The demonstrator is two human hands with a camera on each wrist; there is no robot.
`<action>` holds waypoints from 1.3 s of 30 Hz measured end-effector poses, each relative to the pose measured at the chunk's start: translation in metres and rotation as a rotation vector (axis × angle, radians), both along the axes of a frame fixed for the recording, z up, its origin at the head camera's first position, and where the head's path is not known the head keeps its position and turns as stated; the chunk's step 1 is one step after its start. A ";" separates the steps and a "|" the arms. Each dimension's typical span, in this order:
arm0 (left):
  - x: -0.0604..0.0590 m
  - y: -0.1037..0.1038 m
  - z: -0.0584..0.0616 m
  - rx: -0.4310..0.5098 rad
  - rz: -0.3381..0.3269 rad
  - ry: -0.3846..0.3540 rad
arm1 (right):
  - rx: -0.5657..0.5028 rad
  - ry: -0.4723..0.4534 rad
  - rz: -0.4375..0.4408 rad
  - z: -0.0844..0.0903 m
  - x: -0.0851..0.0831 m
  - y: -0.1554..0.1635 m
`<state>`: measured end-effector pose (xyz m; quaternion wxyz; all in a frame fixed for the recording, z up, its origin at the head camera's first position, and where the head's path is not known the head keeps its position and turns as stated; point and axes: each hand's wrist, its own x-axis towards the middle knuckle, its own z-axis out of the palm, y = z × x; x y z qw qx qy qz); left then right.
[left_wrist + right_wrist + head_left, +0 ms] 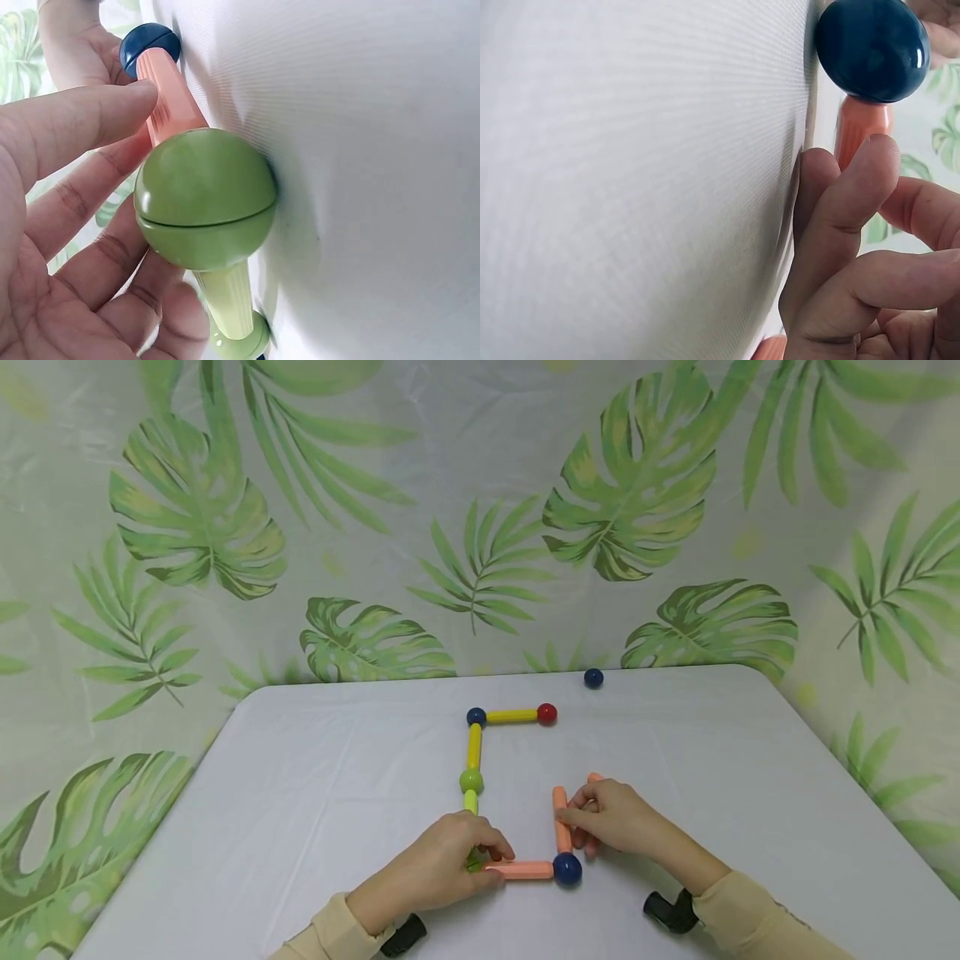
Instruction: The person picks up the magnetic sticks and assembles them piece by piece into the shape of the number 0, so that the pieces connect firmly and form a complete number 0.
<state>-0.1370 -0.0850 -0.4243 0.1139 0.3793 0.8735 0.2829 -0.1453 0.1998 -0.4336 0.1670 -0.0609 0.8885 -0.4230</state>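
A frame of magnetic rods and balls lies on the white table. My left hand pinches the left end of the near orange rod, beside a green ball that the hand hides in the head view. That rod ends at a dark blue ball. My right hand pinches a second orange rod that runs away from the blue ball. A third orange rod peeks out behind the right hand. A light green rod leads from the left hand to another green ball.
Farther back, a yellow rod, a blue ball, a yellow rod and a red ball form the far corner. A loose blue ball sits near the table's back edge. A leaf-print sheet hangs behind.
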 end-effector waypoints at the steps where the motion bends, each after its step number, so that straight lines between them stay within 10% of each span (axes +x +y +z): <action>1: 0.000 0.000 0.000 -0.001 -0.003 0.001 | 0.000 -0.002 0.006 -0.001 0.000 0.000; 39: -0.004 0.042 0.001 0.009 -0.075 0.001 | 0.064 0.021 0.035 0.032 -0.022 0.031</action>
